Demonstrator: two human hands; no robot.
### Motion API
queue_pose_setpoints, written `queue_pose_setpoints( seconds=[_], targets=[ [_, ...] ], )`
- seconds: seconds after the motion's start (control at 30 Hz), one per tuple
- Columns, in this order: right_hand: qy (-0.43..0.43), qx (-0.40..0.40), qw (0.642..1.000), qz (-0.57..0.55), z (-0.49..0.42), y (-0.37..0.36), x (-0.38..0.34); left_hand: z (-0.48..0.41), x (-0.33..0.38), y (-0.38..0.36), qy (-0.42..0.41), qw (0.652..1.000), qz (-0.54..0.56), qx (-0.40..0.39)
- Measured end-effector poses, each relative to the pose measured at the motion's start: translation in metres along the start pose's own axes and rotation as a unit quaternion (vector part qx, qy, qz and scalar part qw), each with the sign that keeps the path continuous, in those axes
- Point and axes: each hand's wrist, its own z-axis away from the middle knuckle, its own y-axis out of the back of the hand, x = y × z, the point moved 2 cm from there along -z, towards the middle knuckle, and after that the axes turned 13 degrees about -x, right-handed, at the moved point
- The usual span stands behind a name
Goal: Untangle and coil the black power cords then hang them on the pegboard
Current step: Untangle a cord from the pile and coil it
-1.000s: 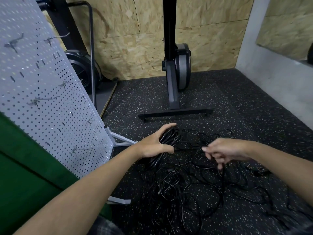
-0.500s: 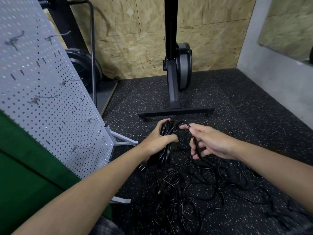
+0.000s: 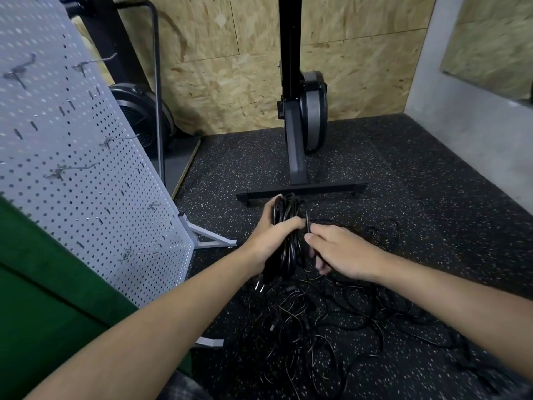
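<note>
The white pegboard [image 3: 86,157] leans at the left within easy reach, its wire hooks [image 3: 138,253] bare. I take that to be why the sorting is done right here. On the speckled rubber floor [image 3: 432,174] lies the tangle of cords [image 3: 317,327], thin glossy black loops crossing one another below and to the right of both hands. Most of the job looks undone.

Lifted clear of that heap is the coil [image 3: 287,226], several long loops gathered side by side and held upright, likely so they hang straight and don't snag. The left hand [image 3: 269,239] grips it round the middle, fingers and thumb closed about the bundle. The right hand [image 3: 341,252], just beside it, has its fingers curled on a single strand [image 3: 307,222] running to the coil, probably to lay on another loop. A two-pin plug [image 3: 258,287] dangles below the left wrist.
</note>
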Motion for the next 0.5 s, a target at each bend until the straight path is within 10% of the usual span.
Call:
queue_pose_setpoints(
  seconds=[0.5],
  targets=[
    [-0.034, -0.185, 0.979, -0.077, 0.0082, -0.0105, -0.0045, 0.0024, 0.0005, -0.0007, -0.039, 0.993, -0.095, -0.064]
  ],
)
